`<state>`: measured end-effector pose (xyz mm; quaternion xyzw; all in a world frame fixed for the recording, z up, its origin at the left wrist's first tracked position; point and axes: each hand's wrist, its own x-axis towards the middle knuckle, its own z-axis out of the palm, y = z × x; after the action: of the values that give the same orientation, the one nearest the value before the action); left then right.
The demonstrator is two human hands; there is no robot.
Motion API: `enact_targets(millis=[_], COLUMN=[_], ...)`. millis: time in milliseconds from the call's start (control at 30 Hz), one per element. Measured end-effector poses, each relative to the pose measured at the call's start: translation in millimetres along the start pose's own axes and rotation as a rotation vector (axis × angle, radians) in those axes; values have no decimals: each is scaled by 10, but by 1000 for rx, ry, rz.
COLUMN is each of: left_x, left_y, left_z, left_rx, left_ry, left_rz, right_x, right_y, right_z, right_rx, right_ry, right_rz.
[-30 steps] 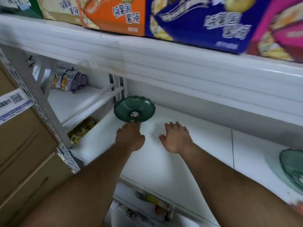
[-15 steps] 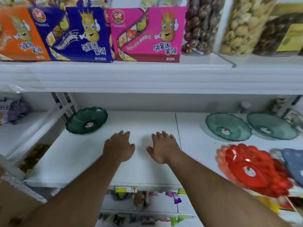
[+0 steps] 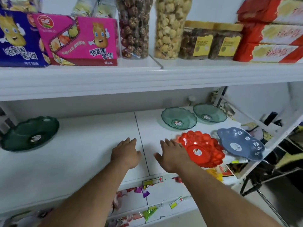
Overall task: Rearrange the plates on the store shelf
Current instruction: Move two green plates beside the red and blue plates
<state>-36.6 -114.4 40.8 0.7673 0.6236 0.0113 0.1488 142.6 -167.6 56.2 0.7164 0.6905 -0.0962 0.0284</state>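
White shelf: I am seeing it running across the middle of the frame, mostly bare.
Dark green plate: sitting alone at far left; I judge it placed.
Clear green plates: two lying upper right, unsorted.
Red plate: waiting centre right, beside the blue plate.
Right hand: hovering open, holding nothing, just beside the red rim.
Left hand: hovering open, holding nothing.

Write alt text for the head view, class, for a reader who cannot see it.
Two empty hands, left hand and right hand, reach palm-down over a white shelf. A dark green plate sits far left; a red plate, a blue plate and two pale green plates sit right. Snack boxes and jars fill the shelf above.
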Motion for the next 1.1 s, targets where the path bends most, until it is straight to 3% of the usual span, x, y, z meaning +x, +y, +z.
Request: enact_targets(millis=[267, 633, 1100], left_x=[206, 422, 1367], left_y=[1062, 2543, 2943], left_z=[104, 512, 742], left_rx=[15, -8, 2], left_ry=[45, 84, 136], left_rz=[65, -16, -3], right_x=[-72, 16, 764], right_y=[1112, 2693, 3425], right_z=[-90, -167, -234], right_rx=[70, 92, 66], right_ry=[56, 14, 43], right_rz=[54, 25, 40])
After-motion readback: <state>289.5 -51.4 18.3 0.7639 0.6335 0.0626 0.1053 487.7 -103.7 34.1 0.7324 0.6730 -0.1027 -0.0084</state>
